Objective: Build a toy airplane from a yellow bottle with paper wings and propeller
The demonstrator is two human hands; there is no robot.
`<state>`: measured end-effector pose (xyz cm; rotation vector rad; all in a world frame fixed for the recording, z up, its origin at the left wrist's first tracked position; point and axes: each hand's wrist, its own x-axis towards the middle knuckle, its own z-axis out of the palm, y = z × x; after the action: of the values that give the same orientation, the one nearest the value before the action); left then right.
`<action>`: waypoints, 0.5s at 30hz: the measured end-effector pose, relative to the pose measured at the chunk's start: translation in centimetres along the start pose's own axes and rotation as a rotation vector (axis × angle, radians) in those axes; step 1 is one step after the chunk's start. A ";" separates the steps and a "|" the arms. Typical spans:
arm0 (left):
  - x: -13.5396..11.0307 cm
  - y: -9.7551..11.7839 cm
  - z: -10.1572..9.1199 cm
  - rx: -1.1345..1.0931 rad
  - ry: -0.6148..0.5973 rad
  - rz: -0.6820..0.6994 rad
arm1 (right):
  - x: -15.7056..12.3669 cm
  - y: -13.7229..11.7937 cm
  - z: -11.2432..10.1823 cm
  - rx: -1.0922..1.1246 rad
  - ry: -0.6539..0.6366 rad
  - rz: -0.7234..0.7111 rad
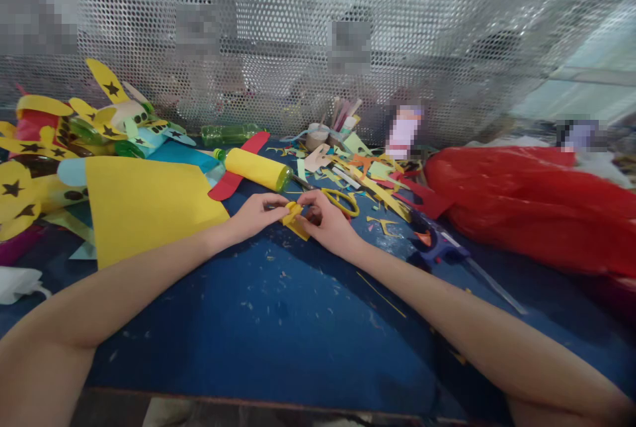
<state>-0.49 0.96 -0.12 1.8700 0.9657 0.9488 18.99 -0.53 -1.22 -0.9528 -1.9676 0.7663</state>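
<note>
Above the middle of the blue table, my left hand (259, 215) and my right hand (328, 223) pinch a small folded piece of yellow paper (297, 226) between them. Fingers of both hands cover part of it. Just beyond the hands lies a green plastic bottle wrapped in yellow paper (256, 169), with a red paper strip (256, 143) crossing under it like wings. Close behind my right hand rest scissors with yellow handles (342, 202). A large yellow paper sheet (149, 202) lies by my left forearm.
Decorated bottle planes (124, 116) crowd the left. Paper scraps (368, 172) spread behind the hands, near a cup of brushes (318, 137). A blue glue gun (440, 246) with a glue stick and a red plastic bag (517, 202) are at right. Perforated metal mesh (288, 30) stands behind the table.
</note>
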 end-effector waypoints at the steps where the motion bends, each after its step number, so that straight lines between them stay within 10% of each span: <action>1: 0.0 0.0 0.0 0.014 -0.011 0.009 | 0.0 0.0 0.0 -0.004 -0.003 -0.009; 15: 0.2 -0.6 0.0 0.000 0.126 0.047 | 0.0 -0.1 -0.3 -0.134 -0.019 -0.120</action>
<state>-0.53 1.36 -0.63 1.8581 0.9990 1.1060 19.23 -0.56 -1.02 -0.8988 -2.0935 0.5845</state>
